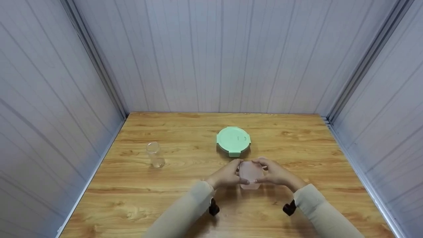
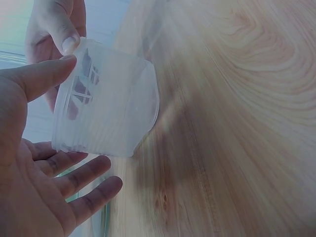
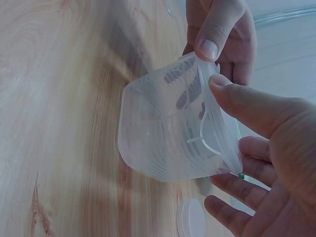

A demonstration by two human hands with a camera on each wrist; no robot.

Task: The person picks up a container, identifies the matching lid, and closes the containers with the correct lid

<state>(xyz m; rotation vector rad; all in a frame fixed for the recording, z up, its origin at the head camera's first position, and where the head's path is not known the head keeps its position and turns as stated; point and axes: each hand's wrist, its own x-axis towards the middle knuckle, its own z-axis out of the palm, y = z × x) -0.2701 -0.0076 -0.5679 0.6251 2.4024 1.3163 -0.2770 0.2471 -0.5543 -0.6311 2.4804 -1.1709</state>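
A translucent plastic food container (image 1: 251, 175) with ribbed walls is held between both hands over the front middle of the table. My left hand (image 1: 228, 175) grips its left side, the thumb at the near top edge and fingers reaching round the far side. On the opposite side my right hand (image 1: 276, 173) does the same, its thumb close to the left thumb. The right wrist view shows the container's walls (image 3: 158, 123) and its base facing the wood. Whether that base touches the table, I cannot tell. Behind the right hand sits a small pale round lid-like piece (image 3: 191, 218), partly hidden.
A round container with a mint-green clip lid (image 1: 233, 139) stands just beyond the hands. Farther left is a clear glass jar (image 1: 155, 155). The wooden table (image 1: 132, 198) meets pale panel walls (image 1: 211, 59) at the back and sides. A black device (image 1: 213, 209) hangs at the left wrist.
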